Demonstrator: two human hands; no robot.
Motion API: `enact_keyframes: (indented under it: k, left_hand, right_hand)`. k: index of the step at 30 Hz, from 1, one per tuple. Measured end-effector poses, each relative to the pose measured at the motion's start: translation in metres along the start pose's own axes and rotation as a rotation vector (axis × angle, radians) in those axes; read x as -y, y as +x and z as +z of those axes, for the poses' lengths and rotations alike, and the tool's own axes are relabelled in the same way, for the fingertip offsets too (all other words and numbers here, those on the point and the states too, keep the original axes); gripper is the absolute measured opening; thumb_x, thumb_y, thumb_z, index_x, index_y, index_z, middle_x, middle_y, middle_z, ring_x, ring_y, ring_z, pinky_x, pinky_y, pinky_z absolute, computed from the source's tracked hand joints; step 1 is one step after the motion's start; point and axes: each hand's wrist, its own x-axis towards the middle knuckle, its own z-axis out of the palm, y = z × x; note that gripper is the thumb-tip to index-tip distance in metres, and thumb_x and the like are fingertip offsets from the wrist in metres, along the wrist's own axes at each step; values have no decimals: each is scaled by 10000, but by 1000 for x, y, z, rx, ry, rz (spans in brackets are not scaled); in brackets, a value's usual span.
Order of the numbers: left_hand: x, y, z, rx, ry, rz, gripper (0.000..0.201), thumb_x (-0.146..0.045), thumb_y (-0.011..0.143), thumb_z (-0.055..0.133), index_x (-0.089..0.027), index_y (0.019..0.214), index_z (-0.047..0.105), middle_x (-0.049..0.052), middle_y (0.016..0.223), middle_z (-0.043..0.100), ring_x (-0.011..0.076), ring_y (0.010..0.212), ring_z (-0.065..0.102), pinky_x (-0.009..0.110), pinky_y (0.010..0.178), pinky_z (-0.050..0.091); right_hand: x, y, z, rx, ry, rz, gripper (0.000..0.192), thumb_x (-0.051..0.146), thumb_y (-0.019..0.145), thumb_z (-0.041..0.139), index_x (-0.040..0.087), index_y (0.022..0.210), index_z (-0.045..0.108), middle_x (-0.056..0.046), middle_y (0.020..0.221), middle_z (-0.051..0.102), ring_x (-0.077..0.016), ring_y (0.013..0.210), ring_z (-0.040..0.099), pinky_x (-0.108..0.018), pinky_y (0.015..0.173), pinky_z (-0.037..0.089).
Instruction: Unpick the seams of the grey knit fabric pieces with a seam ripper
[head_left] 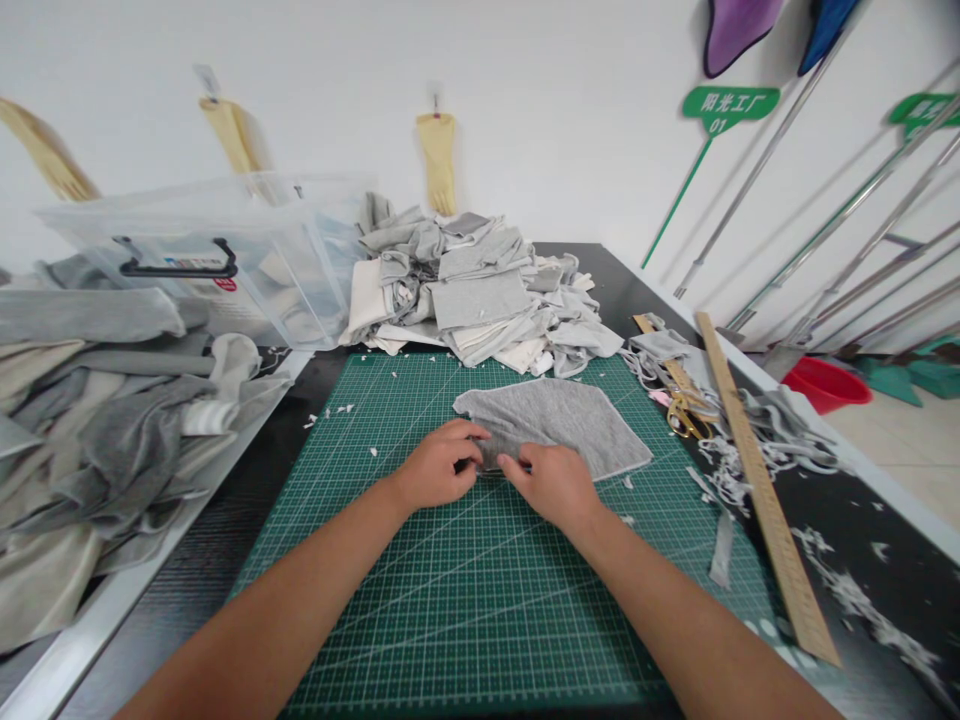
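Pinching the near edge of a gray cloth (pixel 559 420), the left hand (pixel 435 468) and right hand (pixel 553 486) sit close together on the green mat (pixel 450 590). Behind the mat is a cloth pile (pixel 472 290). Right of the mat lie scissors (pixel 686 412) and a ruler (pixel 761 490). Left of the pile stands a clear box (pixel 225 255).

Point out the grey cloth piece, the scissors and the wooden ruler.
grey cloth piece (pixel 566 420), head view, middle of its flat upper face.
scissors (pixel 684 415), head view, on the gold handles.
wooden ruler (pixel 757 482), head view, mid-length of its top face.
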Motion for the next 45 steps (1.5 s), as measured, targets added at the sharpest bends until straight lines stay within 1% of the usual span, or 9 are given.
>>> enact_keyframes:
  k: [2,6,8,15,24,30,38,45]
  left_hand:
    - [0,0,0,4,28,-3,183,-43,683,551,-186,740,650,53,1091,602,207,1037,544,372,934,426]
    - [1,1,0,76,69,-5,143,-79,689,577,-197,717,652,32,1010,634,206,968,558,392,926,410]
    - [2,1,1,92,69,-5,144,-84,692,574,-199,720,655,29,997,638,203,949,560,386,911,414]
    - [4,1,1,95,41,-8,150,-83,688,571,-196,729,661,28,995,639,191,937,562,364,889,427]
    - [5,2,1,82,24,-2,158,-79,688,563,-196,720,665,36,980,643,193,929,566,367,878,436]
    - [7,1,-1,104,10,-3,148,-75,691,579,-190,731,664,32,1009,639,189,948,562,359,891,435]
    - [11,0,-8,156,-32,27,216,-65,715,559,-202,809,698,37,1046,633,183,977,559,359,912,432]
    - [14,1,-6,150,-33,23,198,-77,711,579,-200,804,703,36,1049,633,186,977,556,358,904,436]
  right_hand:
    - [-1,1,0,7,1,1,479,552,886,356,237,736,683,-33,669,686,-188,645,626,-280,570,370]
    - [-2,1,0,11,-1,14,484,557,885,357,236,742,689,-39,676,689,-192,659,630,-284,591,381]
    - [-2,1,0,10,-3,18,485,559,884,357,235,739,687,-40,674,689,-193,656,630,-283,594,382]
    - [-1,1,0,11,-3,20,475,555,879,368,232,748,690,-46,681,692,-192,655,631,-279,582,380]
    - [1,0,-1,3,3,17,483,555,881,357,229,738,684,-43,666,687,-185,646,627,-276,574,372]
    - [2,0,0,-8,-2,2,475,544,887,354,229,722,669,-38,658,682,-178,635,619,-269,561,348]
    - [2,0,0,-15,-18,-15,492,547,892,337,227,705,660,-33,645,675,-177,627,623,-271,535,326]
    - [3,1,1,7,-37,-23,527,552,902,299,221,714,664,-44,666,682,-179,630,622,-261,537,327]
